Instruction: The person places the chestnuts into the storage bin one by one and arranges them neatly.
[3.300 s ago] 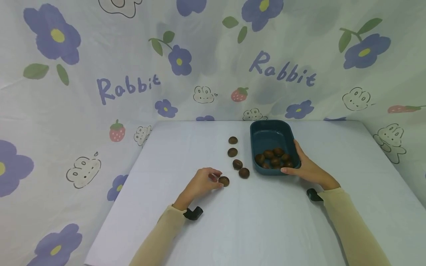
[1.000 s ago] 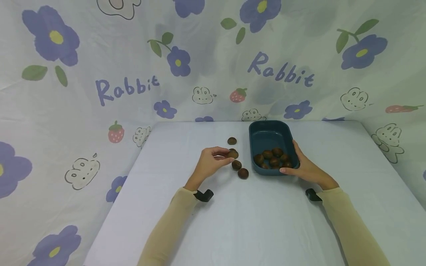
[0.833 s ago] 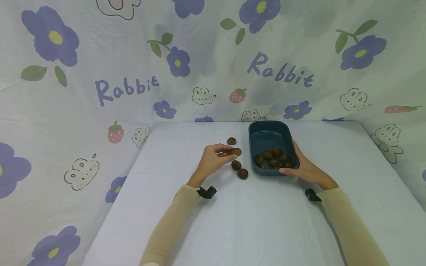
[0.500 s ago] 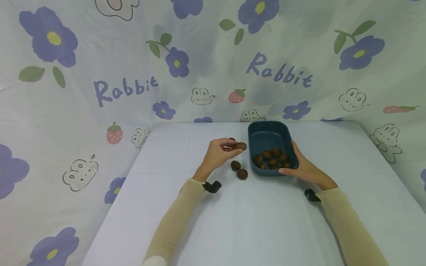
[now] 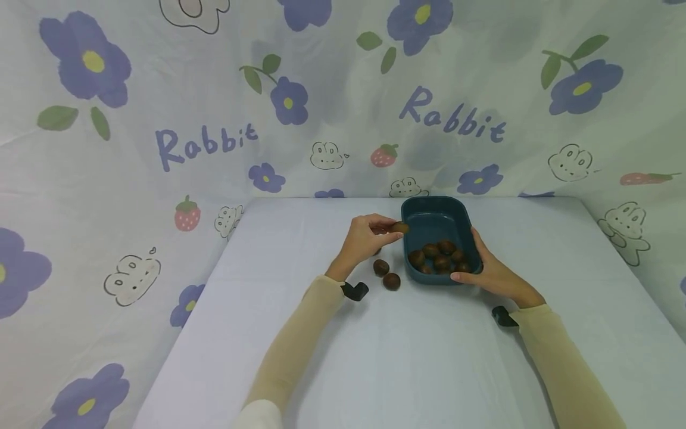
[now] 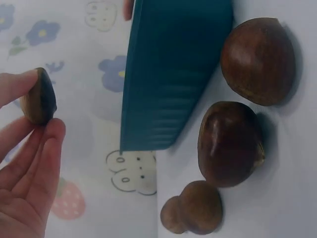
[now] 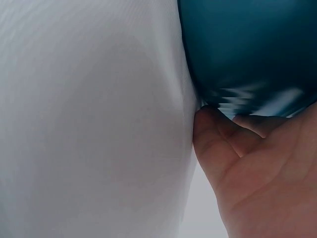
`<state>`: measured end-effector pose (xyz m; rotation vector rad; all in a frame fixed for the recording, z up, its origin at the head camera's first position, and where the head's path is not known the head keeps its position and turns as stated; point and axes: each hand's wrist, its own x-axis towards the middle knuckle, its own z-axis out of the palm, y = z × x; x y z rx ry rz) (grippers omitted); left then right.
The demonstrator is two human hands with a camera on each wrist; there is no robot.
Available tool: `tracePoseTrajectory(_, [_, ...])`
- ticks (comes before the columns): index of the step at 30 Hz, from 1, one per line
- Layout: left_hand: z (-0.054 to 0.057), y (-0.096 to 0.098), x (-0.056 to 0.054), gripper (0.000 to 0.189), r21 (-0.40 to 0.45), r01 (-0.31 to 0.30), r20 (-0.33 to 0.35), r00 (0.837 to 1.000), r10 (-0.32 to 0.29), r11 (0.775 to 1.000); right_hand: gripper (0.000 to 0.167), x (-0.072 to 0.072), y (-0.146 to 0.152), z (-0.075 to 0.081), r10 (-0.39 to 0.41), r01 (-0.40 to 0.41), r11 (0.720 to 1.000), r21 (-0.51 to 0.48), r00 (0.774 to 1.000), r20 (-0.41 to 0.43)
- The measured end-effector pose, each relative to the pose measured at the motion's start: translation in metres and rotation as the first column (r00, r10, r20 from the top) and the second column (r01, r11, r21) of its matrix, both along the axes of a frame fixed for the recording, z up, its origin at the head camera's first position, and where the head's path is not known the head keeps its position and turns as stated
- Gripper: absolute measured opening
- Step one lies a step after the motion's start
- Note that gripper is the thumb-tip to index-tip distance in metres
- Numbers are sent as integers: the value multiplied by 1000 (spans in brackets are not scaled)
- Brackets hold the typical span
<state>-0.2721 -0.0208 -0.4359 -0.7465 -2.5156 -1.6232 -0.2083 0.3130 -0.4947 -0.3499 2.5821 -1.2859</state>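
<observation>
My left hand (image 5: 364, 239) pinches a brown chestnut (image 5: 399, 227) between thumb and fingertips. In the head view the nut overlaps the left rim of a dark teal rectangular container (image 5: 434, 224). The left wrist view shows this chestnut (image 6: 35, 101) raised off the table, beside the container's outer wall (image 6: 168, 74). Several chestnuts (image 5: 446, 246) lie together at the container's near end. At its near right corner, my right hand (image 5: 501, 275) grips the container, thumb over the near rim and fingers along the right side. In the right wrist view its fingers (image 7: 213, 134) bend against the teal wall.
Left of the container, several loose chestnuts lie on the white table (image 5: 429, 357). The nearest two, one chestnut (image 5: 392, 281) and another (image 5: 381, 267), sit close together; farther ones are largely behind my left hand. A patterned cloth (image 5: 332, 89) hangs behind the table.
My left hand has picked up the chestnut that lay nearest it and carried it away from me and right, to the container's left rim. The right hand keeps its hold.
</observation>
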Motion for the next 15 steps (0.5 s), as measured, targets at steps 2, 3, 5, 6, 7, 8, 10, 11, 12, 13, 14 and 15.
tracePoseTrajectory(2, [-2,3,-3,33,-4,3,-1,1000,-3,1000,128,0,0,0,2,-2,1000,-3,1000,-5])
tracePoseTrajectory(3, [-2,5,-4,33,-5,6,-1,1000,-6,1000,127,0,0,0,3,-3,1000,-4,1000,-6])
tracePoseTrajectory(5, [-5,8,-6,34,-7,13,4,1000,-12,1000,127,1,0,0,3,-3,1000,-8,1000,-4])
tracePoseTrajectory(6, [-6,10,-7,34,-10,16,6,1000,-16,1000,127,1,0,0,2,-2,1000,-6,1000,-2])
tracePoseTrajectory(7, [-7,11,-8,34,-14,20,10,1000,-20,1000,127,1,0,0,1,-1,1000,-4,1000,2])
tracePoseTrajectory(8, [-8,12,-8,34,-19,22,11,1000,-22,1000,127,1,0,0,1,-1,1000,-3,1000,2])
tracePoseTrajectory(10, [-11,15,-10,34,-29,26,10,1000,-26,999,127,1,0,-1,-1,1,1000,-1,1000,3])
tracePoseTrajectory(11, [-12,17,-11,34,-34,28,10,1000,-28,999,127,1,0,-1,-2,2,1000,1,1000,1])
tracePoseTrajectory(12, [-13,18,-12,34,-40,29,7,1000,-29,999,127,1,0,-1,-4,4,1000,4,1000,2])
tracePoseTrajectory(13, [-14,20,-13,34,-47,29,4,1000,-29,998,127,1,0,-1,-5,5,1000,8,1000,3])
tracePoseTrajectory(14, [-14,22,-14,34,-55,29,0,1000,-29,998,127,1,0,-1,-7,7,1000,10,1000,2])
tracePoseTrajectory(15, [-15,23,-15,34,-65,29,-2,1000,-29,997,127,1,0,-1,-8,8,1000,10,1000,4])
